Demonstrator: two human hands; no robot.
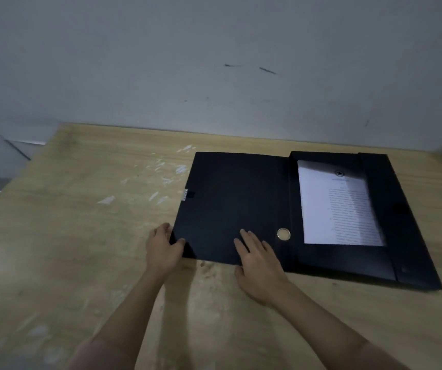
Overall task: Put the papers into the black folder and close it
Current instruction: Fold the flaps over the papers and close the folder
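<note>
The left hand (164, 248) pinches the open black folder's (241, 204) lid corner at seven o'clock, the right hand (258, 259) apparently flat, grasping nothing; a hasty swing could ruffle the papers (338, 206) lying inside at three o'clock.

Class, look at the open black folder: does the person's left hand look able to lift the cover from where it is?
Probably yes. The left hand already grips the near left corner of the open cover, and nothing lies on the cover except the right hand, resting flat.
</note>
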